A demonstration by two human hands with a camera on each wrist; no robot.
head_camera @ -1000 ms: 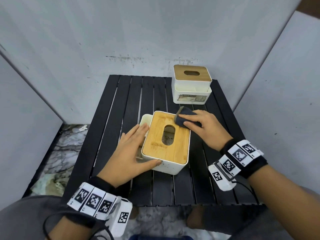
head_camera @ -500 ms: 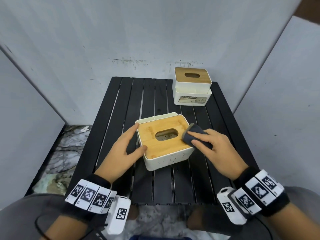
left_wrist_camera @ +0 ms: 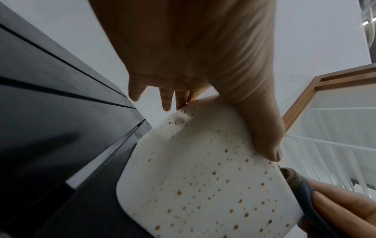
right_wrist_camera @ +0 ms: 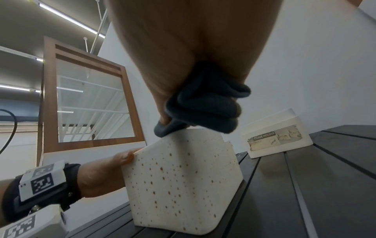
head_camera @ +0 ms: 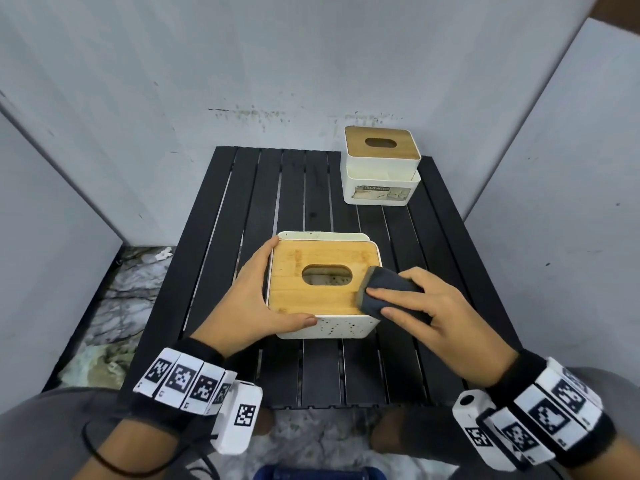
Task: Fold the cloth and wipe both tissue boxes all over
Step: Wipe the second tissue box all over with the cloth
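A white speckled tissue box (head_camera: 332,327) with a bamboo lid (head_camera: 322,275) stands mid-table. My left hand (head_camera: 252,299) holds its left side, fingers along the far-left edge and thumb (left_wrist_camera: 264,141) on the near speckled wall (left_wrist_camera: 203,185). My right hand (head_camera: 426,313) grips a folded dark grey cloth (head_camera: 384,289) and presses it on the lid's near-right corner. The right wrist view shows the cloth (right_wrist_camera: 203,104) bunched under the palm atop the box (right_wrist_camera: 183,185). A second white tissue box (head_camera: 381,168) with a bamboo lid stands at the far right.
The black slatted table (head_camera: 311,195) has bare slats to the left and behind the near box. Grey panels wall in three sides. A marbled floor (head_camera: 121,306) lies to the left below the table edge.
The near box has been turned until its long side faces me and pulled closer. My right hand with the cloth slid from the lid's far corner to its near-right corner.
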